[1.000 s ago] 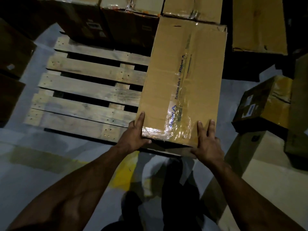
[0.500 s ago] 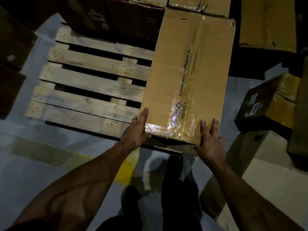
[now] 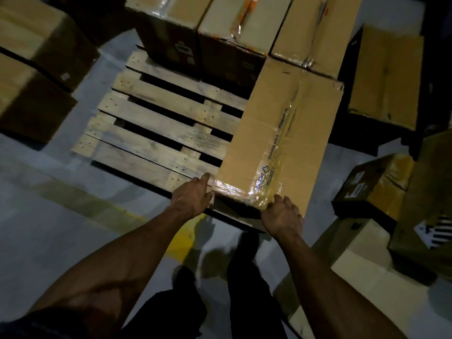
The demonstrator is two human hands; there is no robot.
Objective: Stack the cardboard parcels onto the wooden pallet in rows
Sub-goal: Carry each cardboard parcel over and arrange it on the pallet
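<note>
A long taped cardboard parcel lies lengthwise on the right side of the wooden pallet, its far end against the back row. My left hand touches its near left corner, one finger stretched along the left edge. My right hand presses against the near end by the shiny tape, and its fingertips are hidden below the edge. Three parcels stand side by side across the back of the pallet: a dark one, a middle one and a right one.
Loose parcels surround the pallet: two at the left, a tall one at the back right, a small labelled one and a pale one at the right. My legs stand on grey floor with a yellow mark.
Both hands have slid back from the parcel's top to its near end. The parcel now sits further in, against the back row. The camera has tilted up and shows more of the back row.
</note>
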